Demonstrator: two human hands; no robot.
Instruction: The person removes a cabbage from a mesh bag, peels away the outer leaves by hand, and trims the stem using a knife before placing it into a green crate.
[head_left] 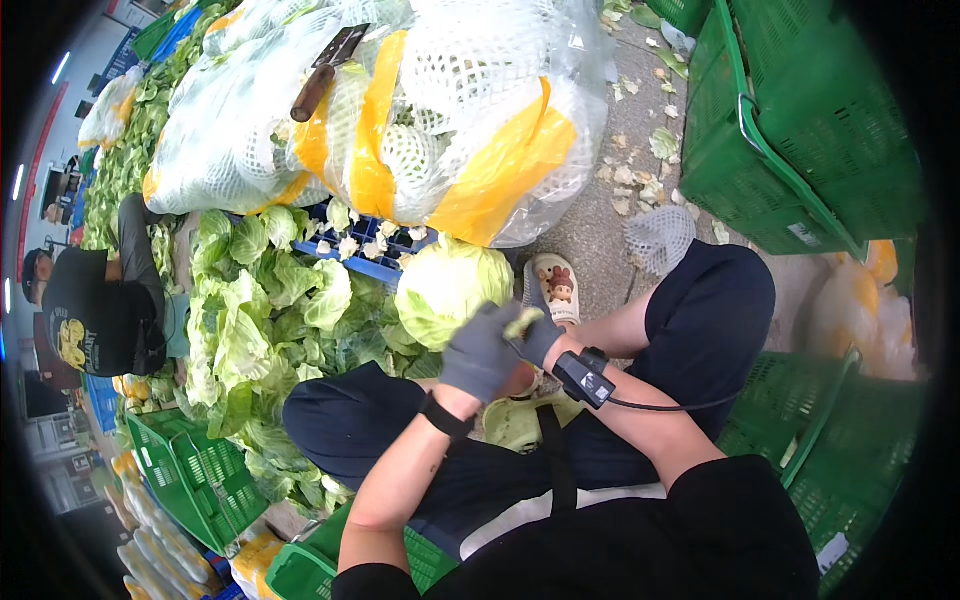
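Note:
A pale green head of cabbage (455, 290) is in front of me, above my left knee. My left hand (485, 352), in a dark grey glove, is closed against the cabbage's lower right side. Close beside it, my right hand (541, 338), gloved alike, is closed too. A small pale green piece (522, 321) shows between the two hands; the right hand's fingers hide most of what they grip. A cleaver (326, 75) with a brown wooden handle lies on the bagged cabbages (470, 110), away from both hands.
Loose cabbage leaves (260, 320) heap up at my left beside a blue crate (365, 262) with cut stubs on it. Green crates (790, 120) stand at the right, others behind me. White foam netting (661, 240) lies on the floor. Another person (100, 310) sits at far left.

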